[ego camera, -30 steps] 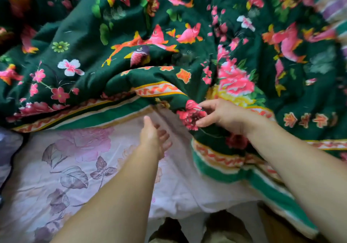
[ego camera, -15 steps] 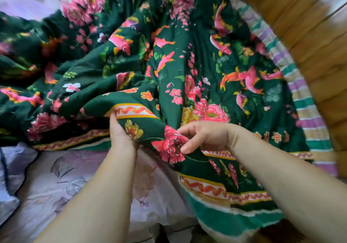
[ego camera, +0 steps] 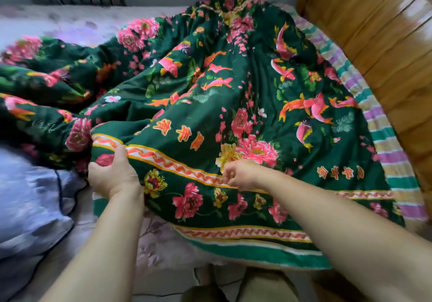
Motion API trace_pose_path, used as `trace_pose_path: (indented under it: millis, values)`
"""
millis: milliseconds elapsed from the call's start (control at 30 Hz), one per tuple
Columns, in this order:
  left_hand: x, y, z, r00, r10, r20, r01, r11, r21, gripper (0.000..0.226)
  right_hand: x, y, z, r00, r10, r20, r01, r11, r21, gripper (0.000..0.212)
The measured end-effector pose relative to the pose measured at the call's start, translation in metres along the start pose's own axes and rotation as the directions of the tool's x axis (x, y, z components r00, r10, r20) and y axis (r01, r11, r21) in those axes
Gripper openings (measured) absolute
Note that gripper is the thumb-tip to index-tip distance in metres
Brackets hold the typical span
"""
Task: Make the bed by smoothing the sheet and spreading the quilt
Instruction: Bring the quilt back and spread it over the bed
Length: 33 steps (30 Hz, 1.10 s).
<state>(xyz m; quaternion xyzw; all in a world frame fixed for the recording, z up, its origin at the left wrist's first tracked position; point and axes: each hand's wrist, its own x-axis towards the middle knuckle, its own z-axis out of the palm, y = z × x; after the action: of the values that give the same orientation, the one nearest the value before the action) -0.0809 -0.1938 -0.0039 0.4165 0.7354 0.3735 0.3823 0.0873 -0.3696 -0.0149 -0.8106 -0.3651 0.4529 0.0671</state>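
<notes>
Both hands at quilt border, left hand gripping, right hand pinching.

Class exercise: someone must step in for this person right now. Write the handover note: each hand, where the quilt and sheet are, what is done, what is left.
Left hand grips the bunched border of the green floral quilt. Right hand pinches the same border further right.
The quilt's near right part lies fairly flat; its left side is heaped in folds. The pale floral sheet shows bare at the near edge.
Left: spread the quilt leftward and smooth it.
</notes>
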Motion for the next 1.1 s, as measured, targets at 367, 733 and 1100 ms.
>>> trace_pose_path:
  millis: [367,733,1100]
  values:
    - [-0.017,-0.039,0.026,0.876,-0.099,0.471,-0.250,0.744,0.620,0.067,-0.021,0.081,0.007,0.962,0.273,-0.027,-0.269,0.957,0.107,0.013]
    - [-0.075,-0.057,0.014,0.785,-0.083,0.614,-0.342,0.768,0.541,0.048,-0.028,0.090,0.012,0.993,0.117,-0.007,-0.115,0.988,0.098,0.014]
    - [-0.170,-0.074,-0.021,0.837,-0.079,0.542,-0.235,0.842,0.486,0.057,-0.067,0.145,0.004,0.997,0.008,0.082,-0.011,0.999,0.036,0.013]
